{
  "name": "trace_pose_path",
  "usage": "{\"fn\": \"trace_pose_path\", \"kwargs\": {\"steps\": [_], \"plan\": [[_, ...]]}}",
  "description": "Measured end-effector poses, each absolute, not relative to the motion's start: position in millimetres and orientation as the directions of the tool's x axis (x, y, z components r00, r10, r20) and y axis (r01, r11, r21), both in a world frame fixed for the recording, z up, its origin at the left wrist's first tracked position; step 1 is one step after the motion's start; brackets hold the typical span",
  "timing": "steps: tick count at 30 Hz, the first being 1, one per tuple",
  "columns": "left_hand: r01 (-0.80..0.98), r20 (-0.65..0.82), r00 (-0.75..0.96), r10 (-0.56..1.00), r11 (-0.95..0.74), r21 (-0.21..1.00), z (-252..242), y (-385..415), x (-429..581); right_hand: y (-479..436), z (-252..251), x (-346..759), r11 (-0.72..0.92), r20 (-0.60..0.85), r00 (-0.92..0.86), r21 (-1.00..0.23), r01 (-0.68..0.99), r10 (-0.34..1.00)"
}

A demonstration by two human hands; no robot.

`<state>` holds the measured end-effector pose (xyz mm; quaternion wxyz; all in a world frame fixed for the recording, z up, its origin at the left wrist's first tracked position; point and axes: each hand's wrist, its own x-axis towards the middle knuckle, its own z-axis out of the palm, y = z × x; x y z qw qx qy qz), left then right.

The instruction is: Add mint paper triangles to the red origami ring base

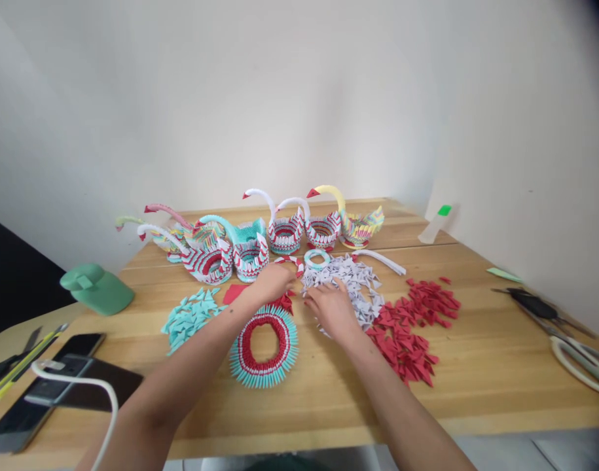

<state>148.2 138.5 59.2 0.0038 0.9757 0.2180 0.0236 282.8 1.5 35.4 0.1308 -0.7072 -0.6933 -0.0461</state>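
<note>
A ring of folded paper pieces (pixel 288 327) in red, white and turquoise lies flat on the table, below my left hand. My left hand (pixel 275 280) hovers just beyond that ring, fingers drawn together; what they hold, if anything, is hidden. My right hand (pixel 331 307) rests at the near left edge of a pile of white folded paper triangles (pixel 355 278), its fingers apart over the pieces. A pile of red paper triangles (pixel 402 347) spreads to its right. Turquoise paper triangles (pixel 194 317) lie beyond my left forearm, and more red pieces (pixel 285 302) sit behind the ring.
Finished paper swans (pixel 284 232) stand along the back. A small turquoise ring (pixel 317 259) and a white curved neck (pixel 382 260) lie near the white pile. Left are a green container (pixel 97 291) and phones (pixel 78 347) with a white cable (pixel 107 392); scissors (pixel 574 353) lie right.
</note>
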Motion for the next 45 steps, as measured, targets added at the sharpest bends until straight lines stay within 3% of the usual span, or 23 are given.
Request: {"fn": "trace_pose_path", "kwargs": {"steps": [7,14,20,22,25,28,31,39,45], "plan": [[0.389,-0.014,0.921,0.389,-0.921,-0.029,54.1,133.6,168.3,9.3,29.0,270.0,0.009,0.145,-0.004,-0.039,0.999,0.989],[0.323,0.034,0.944,0.329,-0.940,0.112,50.5,147.0,161.1,11.2,27.7,275.9,0.040,0.195,-0.021,-0.095,0.995,0.981],[0.299,0.206,0.905,0.372,-0.901,0.314,62.4,157.4,152.4,8.4,31.4,289.6,0.084,0.527,0.214,-0.485,0.870,0.822],[0.311,0.259,0.868,0.423,-0.871,0.380,66.4,158.9,142.0,7.9,32.5,292.3,0.076,0.501,0.354,-0.652,0.754,0.790],[0.343,0.328,0.787,0.523,-0.812,0.472,66.2,155.9,120.6,9.0,33.9,291.9,0.049,0.331,0.510,-0.871,0.488,0.794],[0.352,0.385,0.696,0.607,-0.754,0.554,59.2,148.8,99.1,13.9,35.5,286.2,0.070,0.221,0.476,-0.946,0.315,0.851],[0.343,0.416,0.610,0.675,-0.697,0.629,48.1,143.1,82.2,21.8,36.4,278.4,0.102,0.225,0.393,-0.946,0.309,0.892],[0.338,0.408,0.429,0.806,-0.562,0.755,10.6,136.6,65.4,37.3,33.3,262.0,0.129,0.288,0.247,-0.852,0.508,0.925],[0.325,0.424,0.406,0.809,-0.562,0.761,4.9,136.3,63.7,53.1,40.0,260.5,0.134,0.283,0.074,-0.649,0.749,0.956]]}}
